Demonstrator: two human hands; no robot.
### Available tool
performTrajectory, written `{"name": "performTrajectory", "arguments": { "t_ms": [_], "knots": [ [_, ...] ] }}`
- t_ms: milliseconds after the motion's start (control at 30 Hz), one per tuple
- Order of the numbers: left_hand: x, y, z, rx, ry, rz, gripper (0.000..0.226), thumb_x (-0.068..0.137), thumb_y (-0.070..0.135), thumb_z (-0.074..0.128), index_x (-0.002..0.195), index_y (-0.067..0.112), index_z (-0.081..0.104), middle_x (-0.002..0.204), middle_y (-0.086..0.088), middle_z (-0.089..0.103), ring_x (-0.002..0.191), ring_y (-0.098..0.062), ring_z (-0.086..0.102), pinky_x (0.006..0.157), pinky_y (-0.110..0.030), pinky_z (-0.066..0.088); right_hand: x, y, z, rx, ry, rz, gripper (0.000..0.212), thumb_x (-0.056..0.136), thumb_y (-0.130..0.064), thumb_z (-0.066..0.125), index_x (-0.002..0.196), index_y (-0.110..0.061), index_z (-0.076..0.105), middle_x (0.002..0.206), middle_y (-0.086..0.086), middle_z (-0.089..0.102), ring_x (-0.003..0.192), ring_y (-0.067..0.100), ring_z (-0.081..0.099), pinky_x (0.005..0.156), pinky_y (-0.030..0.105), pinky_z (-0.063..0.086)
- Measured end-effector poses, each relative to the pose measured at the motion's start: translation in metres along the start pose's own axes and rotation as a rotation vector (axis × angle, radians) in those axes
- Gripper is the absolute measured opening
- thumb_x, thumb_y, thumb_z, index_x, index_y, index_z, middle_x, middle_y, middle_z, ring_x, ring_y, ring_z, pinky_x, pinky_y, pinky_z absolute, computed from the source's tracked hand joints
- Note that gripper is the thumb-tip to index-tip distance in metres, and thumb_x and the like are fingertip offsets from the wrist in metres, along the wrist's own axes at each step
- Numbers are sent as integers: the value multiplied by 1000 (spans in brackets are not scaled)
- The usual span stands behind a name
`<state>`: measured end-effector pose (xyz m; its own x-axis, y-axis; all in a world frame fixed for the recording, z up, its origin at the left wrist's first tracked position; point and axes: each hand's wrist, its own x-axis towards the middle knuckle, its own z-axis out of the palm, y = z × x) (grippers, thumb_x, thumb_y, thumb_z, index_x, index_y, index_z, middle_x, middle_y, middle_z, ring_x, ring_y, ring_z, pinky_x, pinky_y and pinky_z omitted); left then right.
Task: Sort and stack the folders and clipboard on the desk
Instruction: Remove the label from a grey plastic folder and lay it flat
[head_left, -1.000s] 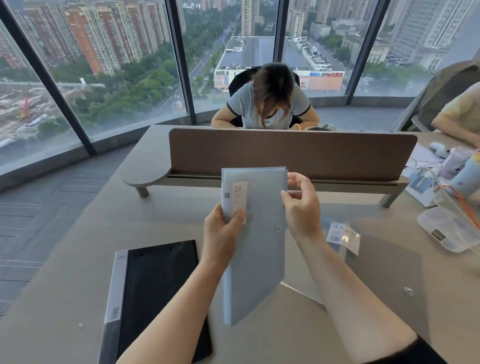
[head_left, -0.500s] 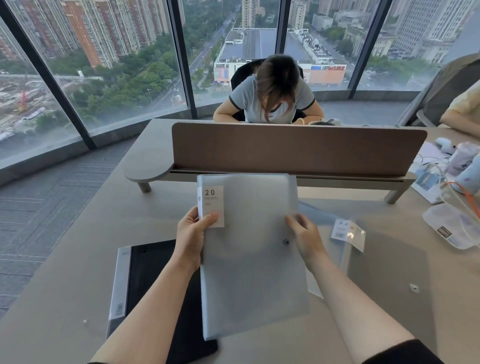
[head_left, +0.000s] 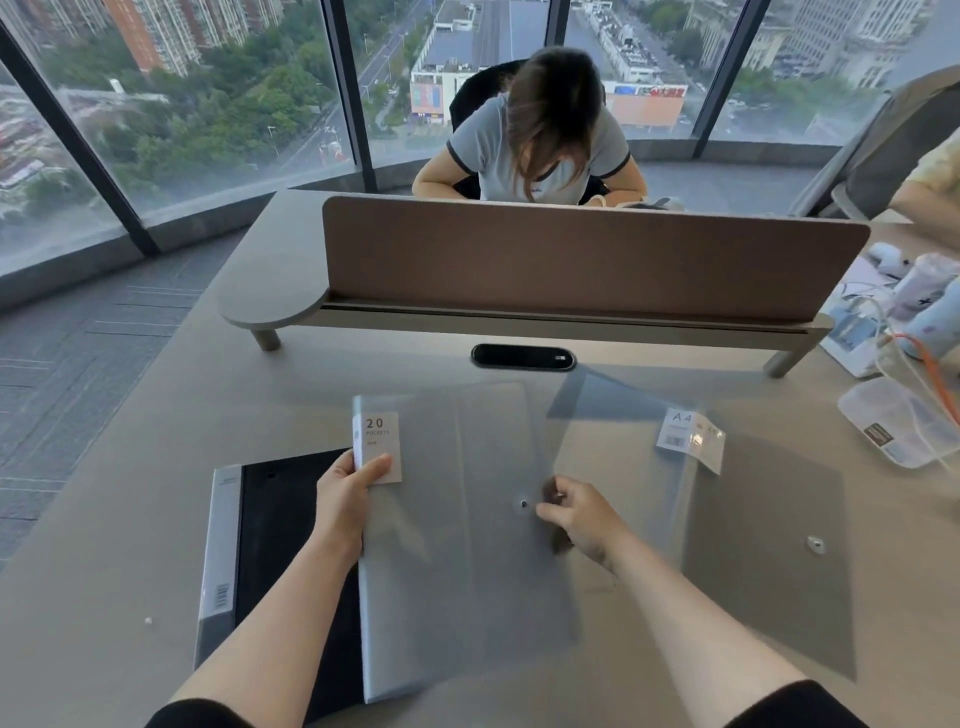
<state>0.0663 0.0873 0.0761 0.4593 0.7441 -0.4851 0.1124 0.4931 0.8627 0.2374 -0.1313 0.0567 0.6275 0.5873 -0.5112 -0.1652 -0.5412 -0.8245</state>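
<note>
A translucent grey folder (head_left: 457, 545) with a white "20 pockets" label lies flat on the desk in front of me. My left hand (head_left: 345, 499) grips its left edge, thumb on the label. My right hand (head_left: 582, 514) hovers over its right side by the snap button, fingers loosely curled and blurred, holding nothing I can see. A second clear folder (head_left: 753, 545) with an "A4" label lies to the right, partly under the first. A black clipboard (head_left: 275, 540) with a grey spine lies to the left, its right part hidden by my left arm and the folder.
A brown divider screen (head_left: 592, 254) on a raised shelf crosses the desk ahead, with a black cable port (head_left: 522, 357) in front of it. A person sits behind it. A clear plastic box (head_left: 893, 421), cables and soft items crowd the right edge.
The grey folder went from upright in both hands to flat on the desk. My right hand slid from its top edge down to the snap button; the left hand kept hold.
</note>
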Motion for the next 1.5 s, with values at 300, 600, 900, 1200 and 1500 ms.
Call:
{"name": "performTrajectory", "arguments": {
  "t_ms": [300,600,900,1200,1500],
  "knots": [
    [14,-47,-10,323,72,-48,10,87,13,66,97,15,65,102,-11,72,90,-29,71,85,-51,58,9,45,22,-186,23,128,11,85,-11,62,79,-19,63,86,5,71,82,29,69,73,39,56],
    [17,-68,-6,575,105,-50,35,77,15,69,108,24,56,97,5,66,85,-12,65,68,-32,54,18,76,28,-349,-4,139,29,74,-37,58,95,-17,64,91,-2,72,88,21,68,82,35,54],
    [21,-84,-5,1051,162,31,40,77,29,61,115,17,54,116,-5,48,105,-28,48,83,-44,50,15,62,32,-680,60,206,20,84,-37,57,84,-17,57,92,4,66,85,24,59,67,31,41],
    [2,-97,27,1541,-314,291,77,83,43,66,151,32,32,166,-2,11,153,-26,3,122,-41,9,13,53,32,-810,62,189,25,88,-41,58,79,-18,51,97,7,63,97,28,62,68,30,37],
    [2,-111,36,1668,-405,304,84,83,53,64,154,36,22,167,-3,1,154,-28,-5,123,-45,-3,17,42,21,-994,-36,310,25,81,-36,59,93,-14,65,106,7,68,95,27,64,70,28,42]
  ]
}}
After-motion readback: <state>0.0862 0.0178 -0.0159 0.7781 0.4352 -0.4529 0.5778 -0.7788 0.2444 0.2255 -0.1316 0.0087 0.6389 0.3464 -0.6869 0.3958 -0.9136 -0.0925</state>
